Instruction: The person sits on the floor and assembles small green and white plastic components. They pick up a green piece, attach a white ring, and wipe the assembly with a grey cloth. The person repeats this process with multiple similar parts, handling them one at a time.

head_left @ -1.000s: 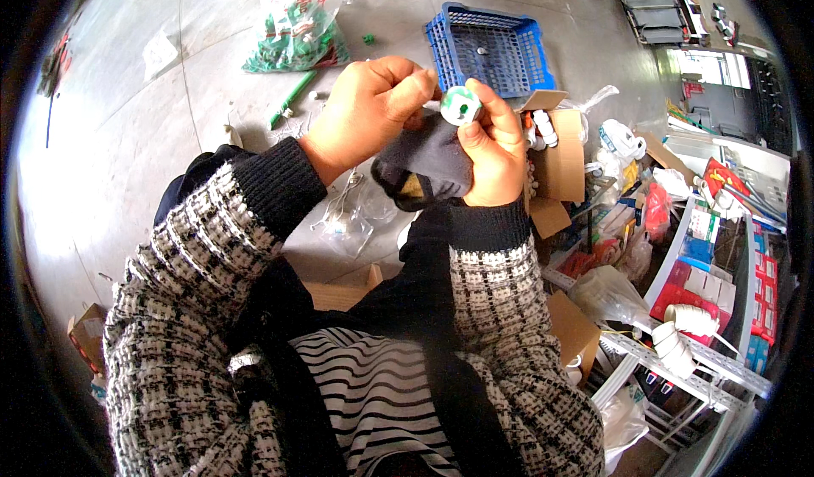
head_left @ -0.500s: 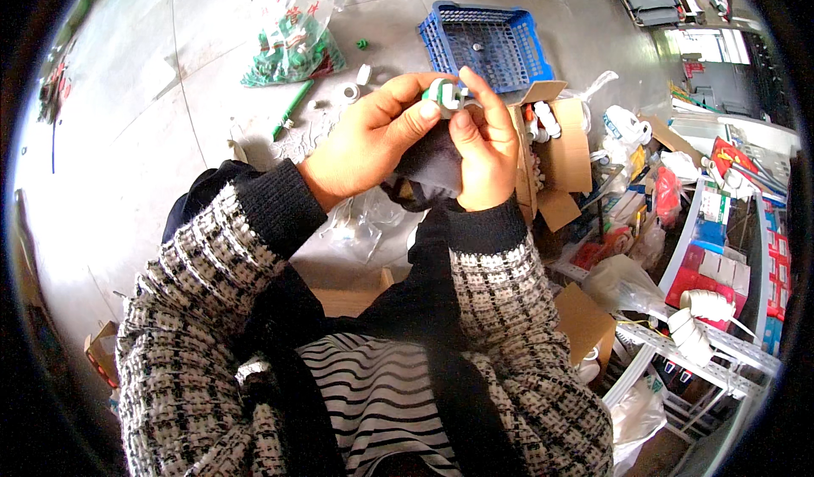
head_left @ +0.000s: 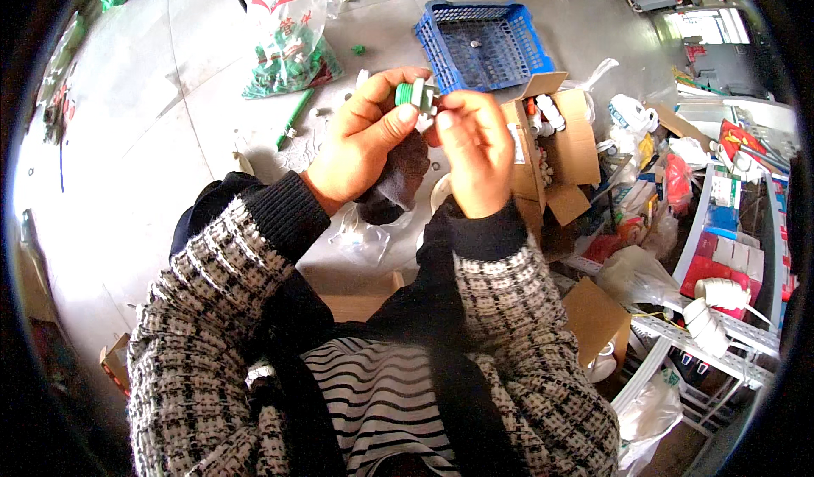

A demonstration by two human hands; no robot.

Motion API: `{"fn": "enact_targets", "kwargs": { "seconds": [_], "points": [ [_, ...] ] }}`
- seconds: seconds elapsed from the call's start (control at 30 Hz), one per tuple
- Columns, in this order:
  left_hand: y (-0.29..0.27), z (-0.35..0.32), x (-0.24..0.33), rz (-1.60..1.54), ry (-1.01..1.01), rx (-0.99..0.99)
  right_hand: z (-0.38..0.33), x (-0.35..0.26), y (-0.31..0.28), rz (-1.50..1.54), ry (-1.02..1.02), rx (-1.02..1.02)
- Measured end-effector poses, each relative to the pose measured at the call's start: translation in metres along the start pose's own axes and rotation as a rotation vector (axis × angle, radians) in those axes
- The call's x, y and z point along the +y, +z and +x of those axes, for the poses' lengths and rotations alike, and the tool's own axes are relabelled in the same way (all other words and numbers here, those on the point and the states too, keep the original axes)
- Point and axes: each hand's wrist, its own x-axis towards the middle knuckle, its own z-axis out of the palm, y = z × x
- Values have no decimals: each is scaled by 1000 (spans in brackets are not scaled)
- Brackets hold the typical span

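Observation:
My left hand (head_left: 352,150) grips a small plastic pipe fitting (head_left: 406,95) between thumb and forefinger. The fitting has a green threaded end on the left and a pale, notched end on the right. Closed in a pinch, the fingertips of my right hand (head_left: 476,150) are at that pale end; exactly what they grasp there is partly hidden. Below the hands, a dark rounded shape (head_left: 398,180) shows between my wrists.
A clear bag of green fittings (head_left: 292,61) stands ahead on the left, with a green rod (head_left: 294,119) nearby. Farther right are a blue plastic crate (head_left: 536,49) and an open cardboard box (head_left: 572,150) of white fittings. Cluttered metal shelving (head_left: 691,197) lines the right side.
The fitting has turned so its green thread shows more, and moved slightly left. My right forefinger, raised before, is now curled in at the pale end.

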Motion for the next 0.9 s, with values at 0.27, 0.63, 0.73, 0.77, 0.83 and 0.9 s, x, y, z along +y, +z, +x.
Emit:
{"fn": "enact_targets", "kwargs": {
  "seconds": [0.27, 0.63, 0.73, 0.77, 0.83, 0.9],
  "points": [
    [-4, -9, -13, 146, -122, -58, 1, -15, -25, 5, 195, -122],
    [-2, -7, -18, 157, -141, -50, 2, -8, -31, 72, 112, -163],
    [-3, -7, -20, 217, -135, -31, 1, -7, -30, 39, 127, -146],
    [-4, -6, -20, 259, -119, -33, 1, -6, -30, 33, 136, -145],
    [-5, -6, -21, 303, -90, -29, 2, -5, -29, 10, 129, -133],
    [-4, -6, -20, 312, -65, -17, 2, -2, -25, -21, 95, -110]
  ]
}}
